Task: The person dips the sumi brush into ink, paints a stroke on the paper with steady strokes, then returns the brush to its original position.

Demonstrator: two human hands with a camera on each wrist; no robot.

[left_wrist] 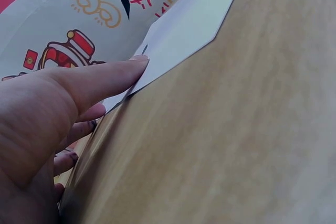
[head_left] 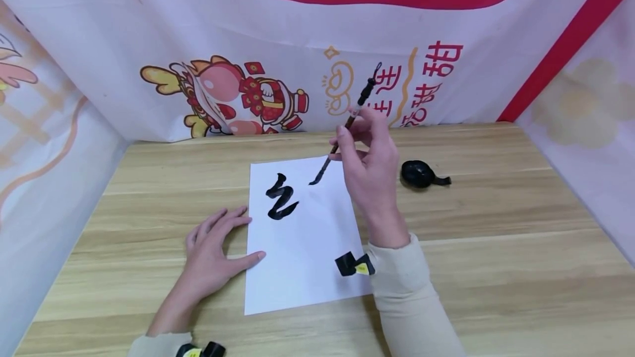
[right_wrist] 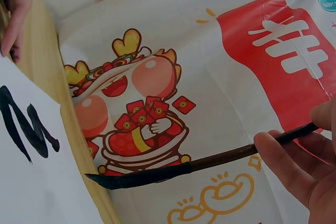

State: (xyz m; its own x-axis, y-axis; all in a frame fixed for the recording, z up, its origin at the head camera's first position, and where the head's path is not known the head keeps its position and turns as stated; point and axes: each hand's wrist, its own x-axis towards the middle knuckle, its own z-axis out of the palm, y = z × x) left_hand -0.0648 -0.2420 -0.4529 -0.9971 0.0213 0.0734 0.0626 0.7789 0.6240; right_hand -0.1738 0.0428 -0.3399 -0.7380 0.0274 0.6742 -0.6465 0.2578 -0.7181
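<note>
A dark-handled calligraphy brush (head_left: pixel 350 120) slants in my right hand (head_left: pixel 371 164), pinched between thumb and fingers. Its black inked tip (right_wrist: pixel 131 178) points down at the upper part of a white paper sheet (head_left: pixel 302 258), overlapping it in the head view. Bold black brush strokes (head_left: pixel 281 197) mark the sheet's upper left. My left hand (head_left: pixel 210 252) lies spread at the paper's left edge, thumb on the sheet and the other fingers reaching to its border. In the left wrist view that thumb (left_wrist: pixel 113 77) rests straight along the paper's edge.
A glossy black rounded object with a short stem (head_left: pixel 419 174) sits on the wooden table (head_left: pixel 496 269), right of the paper. Behind the table hangs a white and red printed cloth (head_left: pixel 278 26) with cartoon figures and red characters. Pale cloth also stands at both sides.
</note>
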